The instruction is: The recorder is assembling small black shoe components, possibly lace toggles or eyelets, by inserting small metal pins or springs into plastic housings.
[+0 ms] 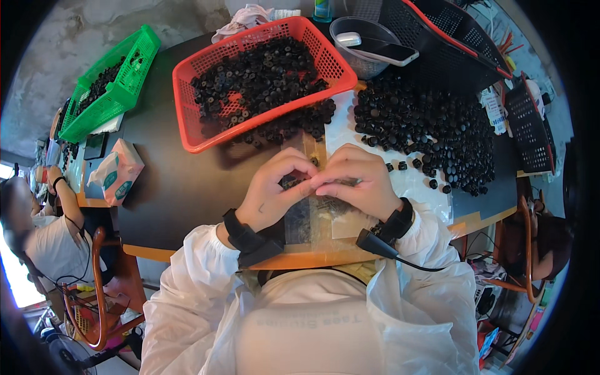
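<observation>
Left hand (270, 190): thumb and forefinger together, meeting the right's fingertips.
Right hand (361, 176): likewise pinched; anything between is hidden, cannot tell what. A slip could drop a small piece.
Clear bits (328, 205): 6 o'clock, just under the hands; a brushing wrist could scatter them.
Black caps (425, 128): 2 o'clock; a forearm swing could roll strays.
Red basket (187, 134): 11 o'clock; a nudge could shove the black parts (290, 124) outside its near rim.
Phone (387, 51): 1 o'clock, across a tub (355, 64); a bump could tip it.
</observation>
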`<state>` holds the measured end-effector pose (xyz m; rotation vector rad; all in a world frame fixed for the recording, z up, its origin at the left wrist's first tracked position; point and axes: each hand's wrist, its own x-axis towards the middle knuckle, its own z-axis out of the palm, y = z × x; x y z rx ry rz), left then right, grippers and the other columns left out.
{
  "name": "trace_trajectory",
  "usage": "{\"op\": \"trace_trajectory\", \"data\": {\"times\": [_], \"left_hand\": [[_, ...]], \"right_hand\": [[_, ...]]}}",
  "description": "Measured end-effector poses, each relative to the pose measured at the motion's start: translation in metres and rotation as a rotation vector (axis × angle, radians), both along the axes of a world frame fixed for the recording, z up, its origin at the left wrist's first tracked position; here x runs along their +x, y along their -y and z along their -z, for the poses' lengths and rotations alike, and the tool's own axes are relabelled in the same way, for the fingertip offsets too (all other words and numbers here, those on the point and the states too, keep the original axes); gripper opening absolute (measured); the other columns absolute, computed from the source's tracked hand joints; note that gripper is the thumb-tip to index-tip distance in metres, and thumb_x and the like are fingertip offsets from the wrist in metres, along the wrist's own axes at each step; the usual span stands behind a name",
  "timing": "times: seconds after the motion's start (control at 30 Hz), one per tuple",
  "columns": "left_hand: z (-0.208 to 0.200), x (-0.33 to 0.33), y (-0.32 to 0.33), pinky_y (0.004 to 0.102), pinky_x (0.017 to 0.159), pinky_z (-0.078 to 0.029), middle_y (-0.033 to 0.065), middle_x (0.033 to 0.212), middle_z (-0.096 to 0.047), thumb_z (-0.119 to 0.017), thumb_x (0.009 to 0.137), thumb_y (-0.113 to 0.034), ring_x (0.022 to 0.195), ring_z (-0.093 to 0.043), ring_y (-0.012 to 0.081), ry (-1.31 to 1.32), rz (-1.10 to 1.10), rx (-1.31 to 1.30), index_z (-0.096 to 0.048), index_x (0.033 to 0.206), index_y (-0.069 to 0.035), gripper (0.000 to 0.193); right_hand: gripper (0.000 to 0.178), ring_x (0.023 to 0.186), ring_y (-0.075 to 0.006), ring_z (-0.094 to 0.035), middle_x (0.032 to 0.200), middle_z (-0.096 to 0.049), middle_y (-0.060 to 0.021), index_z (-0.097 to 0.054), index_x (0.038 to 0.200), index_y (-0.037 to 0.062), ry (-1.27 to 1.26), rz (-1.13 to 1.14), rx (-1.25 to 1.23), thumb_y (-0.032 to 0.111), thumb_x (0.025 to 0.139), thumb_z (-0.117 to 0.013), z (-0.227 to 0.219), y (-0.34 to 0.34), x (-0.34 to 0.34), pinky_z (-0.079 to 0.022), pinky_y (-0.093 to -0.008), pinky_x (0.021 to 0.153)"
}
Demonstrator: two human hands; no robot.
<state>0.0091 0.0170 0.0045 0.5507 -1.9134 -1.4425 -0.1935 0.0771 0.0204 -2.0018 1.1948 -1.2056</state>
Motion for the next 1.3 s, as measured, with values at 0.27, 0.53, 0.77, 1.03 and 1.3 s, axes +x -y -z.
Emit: {"op": "trace_trajectory", "data": {"times": [0.27, 0.53, 0.77, 1.03, 1.3], "left_hand": [[0.000, -0.001, 0.005, 0.0285, 0.082, -0.046, 0.0076, 0.098, -0.058, -0.069, 0.082, -0.006, 0.089, -0.057, 0.0201, 0.012, 0.007, -0.090, -0.064, 0.097, -0.003, 0.016], [-0.002, -0.015, 0.041, 0.0390, 0.093, -0.046, 0.0123, 0.126, -0.055, -0.067, 0.079, -0.005, 0.113, -0.054, 0.0325, 0.370, -0.262, -0.708, -0.056, 0.123, -0.007, 0.045], [0.009, -0.011, 0.042, 0.0391, 0.094, -0.046, 0.0114, 0.129, -0.053, -0.061, 0.085, -0.008, 0.114, -0.054, 0.0317, 0.572, -0.246, -0.769, -0.055, 0.124, -0.007, 0.040], [-0.003, 0.036, 0.027, 0.0344, 0.076, -0.049, 0.0111, 0.098, -0.062, -0.056, 0.085, 0.003, 0.086, -0.061, 0.0269, 0.427, -0.492, -0.669, -0.064, 0.109, -0.004, 0.026], [0.003, 0.052, 0.022, 0.0287, 0.059, -0.046, 0.0024, 0.069, -0.046, -0.073, 0.076, -0.009, 0.061, -0.050, 0.0164, 0.601, -0.613, -0.677, -0.067, 0.111, -0.011, 0.036]], "right_hand": [[0.020, 0.088, -0.0188, -0.062, 0.092, -0.068, -0.0059, -0.072, 0.091, 0.0048, 0.173, -0.008, 0.074, 0.001, 0.071, -0.076, 0.001, 0.001, -0.004, -0.049, -0.0299, 0.078], [0.016, 0.088, -0.0146, -0.065, 0.096, -0.069, -0.0085, -0.068, 0.100, 0.0006, 0.349, 0.159, 0.233, 0.000, 0.084, -0.065, 0.007, 0.004, -0.009, -0.051, -0.0257, 0.078], [0.016, 0.084, -0.0125, -0.065, 0.095, -0.069, -0.0075, -0.069, 0.100, 0.0018, 0.259, 0.189, 0.250, 0.002, 0.084, -0.066, 0.000, 0.006, -0.011, -0.050, -0.0241, 0.074], [0.018, 0.083, -0.0121, -0.064, 0.095, -0.068, -0.0076, -0.070, 0.102, 0.0041, 0.187, 0.175, 0.257, 0.003, 0.084, -0.066, 0.000, 0.005, -0.013, -0.050, -0.0232, 0.071], [0.018, 0.076, -0.0112, -0.065, 0.088, -0.070, -0.0059, -0.071, 0.100, 0.0038, 0.257, 0.236, 0.391, 0.004, 0.082, -0.070, 0.009, 0.006, -0.009, -0.050, -0.0231, 0.070]]}}
